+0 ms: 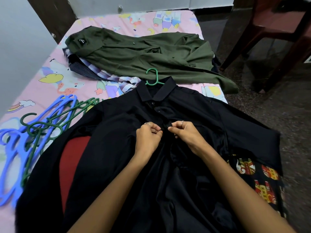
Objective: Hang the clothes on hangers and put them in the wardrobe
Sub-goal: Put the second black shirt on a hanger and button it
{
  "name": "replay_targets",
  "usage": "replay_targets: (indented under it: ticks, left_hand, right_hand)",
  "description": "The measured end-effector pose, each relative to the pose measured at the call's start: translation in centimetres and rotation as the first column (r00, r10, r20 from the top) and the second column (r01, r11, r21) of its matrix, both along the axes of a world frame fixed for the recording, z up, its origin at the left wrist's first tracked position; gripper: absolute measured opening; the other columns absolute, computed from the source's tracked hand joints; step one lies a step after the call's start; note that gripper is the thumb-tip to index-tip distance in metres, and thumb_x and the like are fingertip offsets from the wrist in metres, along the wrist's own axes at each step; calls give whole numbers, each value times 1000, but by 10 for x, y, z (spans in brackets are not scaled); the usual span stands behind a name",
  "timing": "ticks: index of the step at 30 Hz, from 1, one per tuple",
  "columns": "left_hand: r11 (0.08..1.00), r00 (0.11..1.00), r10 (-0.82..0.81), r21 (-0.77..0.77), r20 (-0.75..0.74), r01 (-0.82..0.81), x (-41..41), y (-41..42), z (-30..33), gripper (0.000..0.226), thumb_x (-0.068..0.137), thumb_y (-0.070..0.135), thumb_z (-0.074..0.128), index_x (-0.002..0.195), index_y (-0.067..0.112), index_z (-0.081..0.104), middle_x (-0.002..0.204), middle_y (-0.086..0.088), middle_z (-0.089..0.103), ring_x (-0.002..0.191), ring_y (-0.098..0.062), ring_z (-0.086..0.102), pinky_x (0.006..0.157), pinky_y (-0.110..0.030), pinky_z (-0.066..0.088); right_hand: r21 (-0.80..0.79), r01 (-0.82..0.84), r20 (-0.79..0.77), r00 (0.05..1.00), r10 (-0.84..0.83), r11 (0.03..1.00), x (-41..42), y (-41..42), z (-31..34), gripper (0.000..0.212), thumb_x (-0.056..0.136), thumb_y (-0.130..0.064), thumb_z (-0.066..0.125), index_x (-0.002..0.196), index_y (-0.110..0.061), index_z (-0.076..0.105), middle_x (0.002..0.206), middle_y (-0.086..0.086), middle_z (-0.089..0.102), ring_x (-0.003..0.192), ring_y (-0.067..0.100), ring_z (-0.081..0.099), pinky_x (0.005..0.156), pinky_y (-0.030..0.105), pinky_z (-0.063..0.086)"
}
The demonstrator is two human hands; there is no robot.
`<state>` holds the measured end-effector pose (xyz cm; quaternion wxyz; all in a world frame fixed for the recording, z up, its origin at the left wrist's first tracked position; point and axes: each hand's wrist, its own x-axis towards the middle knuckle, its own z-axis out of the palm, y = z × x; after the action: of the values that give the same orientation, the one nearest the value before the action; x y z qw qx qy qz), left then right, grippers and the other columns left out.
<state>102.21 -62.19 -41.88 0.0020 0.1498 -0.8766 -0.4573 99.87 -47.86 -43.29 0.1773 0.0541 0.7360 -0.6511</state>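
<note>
- Black shirt [193, 118] lies spread on the bed, soft, limp and probably slippery; take it at the placket.
- Your left hand [148, 137] and right hand [186, 133] pinch the placket, apparently buttoning.
- Green hanger [154, 78] sits inside the collar.

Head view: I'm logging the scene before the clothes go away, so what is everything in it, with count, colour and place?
black shirt: one, black, spread on the bed nearest the person, green hanger hook out of its collar
green shirt: one, olive, far end, on other clothes
checked shirt: one, purple-white, under the green shirt
spare hangers: several, blue and green, piled at left
bed: one, pink cartoon sheet
chair: one, brown, upper right
left hand: fingers pinch the shirt front
right hand: fingers pinch the shirt front
</note>
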Motion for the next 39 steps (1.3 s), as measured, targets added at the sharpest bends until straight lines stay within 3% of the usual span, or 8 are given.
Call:
replay_targets:
  ticks: [3,9,14,18,22,25,33,39]
  left_hand:
    - [997,1000,21,68,-9,-20,3,0,7,12,80,8,69,79,19,65,71,0,69,71,-14,69,70,-24,54]
    - [995,1000,11,101,-29,-8,9,2,13,20,85,7,62,92,22,73,71,1,67,68,-8,63,60,-8,44]
    - [988,998,62,144,10,-63,10,8,15,15,88,14,60,94,15,74,77,1,71,77,-11,68,75,-22,53]
    - [956,994,81,277,69,-97,10,11,14,33,93,30,58,65,17,68,56,6,62,63,-12,59,68,-27,48]
    - [948,991,119,289,58,-131,9,14,14,18,90,30,64,83,16,73,68,3,67,65,-6,62,72,-25,52]
    - [964,992,114,237,47,-122,9,15,15,14,90,27,64,83,17,72,67,5,66,61,-1,60,62,-13,45]
    - [965,989,137,220,57,-146,8,21,18,15,90,25,65,76,21,69,63,5,64,60,-4,59,51,-6,40]
    - [969,997,61,237,40,-68,8,16,20,14,93,22,61,93,15,72,78,1,72,71,-3,67,71,-17,51]
  right_hand:
    - [-25,-21,-23,1000,21,999,3,-3,3,9,88,-8,66,95,-2,66,72,1,56,56,1,49,57,11,44]
    - [-224,46,55,998,-35,974,6,-4,1,21,85,-4,68,105,1,65,83,11,65,71,16,59,68,25,48]
    - [-347,41,108,994,-4,937,8,-4,7,9,88,-3,64,96,-6,65,79,4,65,69,10,63,65,22,50]
    - [-399,68,143,990,-12,914,8,-3,10,15,85,-3,66,99,-5,63,82,7,63,72,14,60,66,23,53]
    - [-418,74,156,988,-9,906,11,-2,13,6,86,-4,65,92,-7,63,76,4,67,65,12,63,63,22,54]
    - [-412,85,143,989,-28,907,12,-3,13,3,89,-10,65,87,-8,64,73,3,68,60,9,63,64,22,53]
    - [-444,133,114,989,-91,886,13,-9,14,14,91,-5,59,78,-11,61,64,-1,65,56,7,61,60,20,51]
    - [-153,109,-107,986,-126,982,9,-10,13,13,91,-10,60,79,-15,59,68,-1,52,60,6,46,59,19,41]
